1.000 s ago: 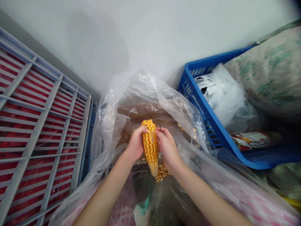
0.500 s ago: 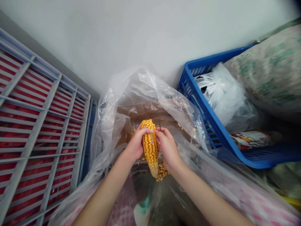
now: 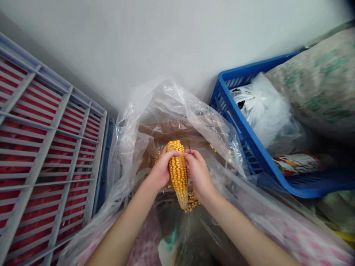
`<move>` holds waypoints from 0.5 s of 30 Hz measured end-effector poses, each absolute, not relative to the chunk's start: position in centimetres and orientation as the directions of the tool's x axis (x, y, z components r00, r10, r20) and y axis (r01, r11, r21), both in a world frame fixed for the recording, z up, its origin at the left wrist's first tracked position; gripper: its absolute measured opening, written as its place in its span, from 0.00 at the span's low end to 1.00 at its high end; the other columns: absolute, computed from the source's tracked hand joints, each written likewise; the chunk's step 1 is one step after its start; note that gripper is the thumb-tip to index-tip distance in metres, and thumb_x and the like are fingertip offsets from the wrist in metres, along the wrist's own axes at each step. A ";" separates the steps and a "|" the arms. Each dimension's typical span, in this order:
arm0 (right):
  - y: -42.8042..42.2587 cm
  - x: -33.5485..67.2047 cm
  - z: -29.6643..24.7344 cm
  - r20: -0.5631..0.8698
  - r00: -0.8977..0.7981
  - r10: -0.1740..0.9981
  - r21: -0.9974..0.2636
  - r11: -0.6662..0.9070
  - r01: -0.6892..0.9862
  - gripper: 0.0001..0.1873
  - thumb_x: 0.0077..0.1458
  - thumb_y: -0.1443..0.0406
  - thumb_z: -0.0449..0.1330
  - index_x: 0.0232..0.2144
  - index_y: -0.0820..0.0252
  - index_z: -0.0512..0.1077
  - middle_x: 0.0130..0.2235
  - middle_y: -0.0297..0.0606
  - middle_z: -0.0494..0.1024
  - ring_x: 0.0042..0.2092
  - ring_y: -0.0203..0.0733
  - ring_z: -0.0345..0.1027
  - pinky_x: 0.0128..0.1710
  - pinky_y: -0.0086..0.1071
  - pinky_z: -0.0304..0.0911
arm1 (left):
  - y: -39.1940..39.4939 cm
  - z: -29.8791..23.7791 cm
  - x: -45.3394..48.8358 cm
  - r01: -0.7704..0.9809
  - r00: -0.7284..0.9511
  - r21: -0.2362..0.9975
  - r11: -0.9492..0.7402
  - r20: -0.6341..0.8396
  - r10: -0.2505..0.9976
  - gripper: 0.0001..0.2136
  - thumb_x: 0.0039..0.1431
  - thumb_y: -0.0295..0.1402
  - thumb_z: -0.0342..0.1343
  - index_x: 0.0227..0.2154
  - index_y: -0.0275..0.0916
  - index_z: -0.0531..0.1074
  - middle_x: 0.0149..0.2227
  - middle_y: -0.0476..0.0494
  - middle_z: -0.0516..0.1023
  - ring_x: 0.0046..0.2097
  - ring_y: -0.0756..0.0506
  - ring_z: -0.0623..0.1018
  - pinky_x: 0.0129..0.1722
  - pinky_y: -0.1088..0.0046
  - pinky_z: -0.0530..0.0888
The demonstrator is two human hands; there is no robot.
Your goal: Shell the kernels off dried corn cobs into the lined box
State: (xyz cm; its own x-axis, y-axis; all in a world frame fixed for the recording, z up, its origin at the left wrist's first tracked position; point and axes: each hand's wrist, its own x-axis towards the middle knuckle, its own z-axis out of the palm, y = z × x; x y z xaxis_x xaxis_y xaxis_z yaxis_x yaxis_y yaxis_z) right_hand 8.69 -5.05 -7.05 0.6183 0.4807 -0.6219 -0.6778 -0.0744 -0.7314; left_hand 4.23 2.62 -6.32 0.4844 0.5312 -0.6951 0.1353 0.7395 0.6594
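A yellow corn cob [image 3: 178,173] stands nearly upright in the middle of the view, over the mouth of a clear plastic bag [image 3: 183,107]. My left hand [image 3: 161,170] wraps its left side, thumb across the kernels near the top. My right hand [image 3: 198,174] is closed against its right side, and a thin dark point [image 3: 189,147] sticks up above the fingers. Loose kernels [image 3: 191,201] show below the right hand, and more lie inside the bag [image 3: 222,150].
A grey slatted crate [image 3: 47,155] with red contents fills the left. On the right a blue plastic basket [image 3: 244,147] holds a white plastic bag [image 3: 263,111]; a printed sack [image 3: 318,85] lies over it. A white wall is behind.
My left thumb has slid a little further across the top of the cob. Both hands and the cob otherwise stay in place.
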 end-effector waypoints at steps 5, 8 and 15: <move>-5.0 8.6 -7.1 -0.661 0.580 0.475 -0.696 -0.102 -0.710 0.09 0.46 0.63 0.55 0.33 0.57 0.65 0.21 0.28 0.65 0.25 0.34 0.59 0.24 0.27 0.50 | 2.3 -6.5 4.0 0.175 0.545 0.706 0.686 -0.650 0.530 0.18 0.40 0.26 0.62 0.36 0.39 0.66 0.31 0.49 0.73 0.32 0.50 0.75 0.34 0.74 0.70; -4.9 8.7 -7.0 -0.673 0.573 0.468 -0.685 -0.102 -0.721 0.08 0.46 0.63 0.55 0.32 0.57 0.65 0.20 0.27 0.64 0.24 0.33 0.58 0.24 0.27 0.50 | 2.4 -6.6 4.1 0.168 0.546 0.708 0.686 -0.646 0.533 0.17 0.41 0.27 0.63 0.36 0.39 0.65 0.31 0.49 0.73 0.32 0.50 0.75 0.34 0.75 0.70; -4.9 8.7 -6.9 -0.680 0.567 0.465 -0.673 -0.088 -0.734 0.08 0.46 0.63 0.54 0.32 0.57 0.64 0.20 0.26 0.64 0.22 0.32 0.55 0.22 0.27 0.48 | 2.4 -6.9 4.1 0.155 0.545 0.753 0.640 -0.605 0.580 0.15 0.44 0.35 0.63 0.35 0.39 0.67 0.30 0.50 0.72 0.31 0.51 0.74 0.34 0.76 0.69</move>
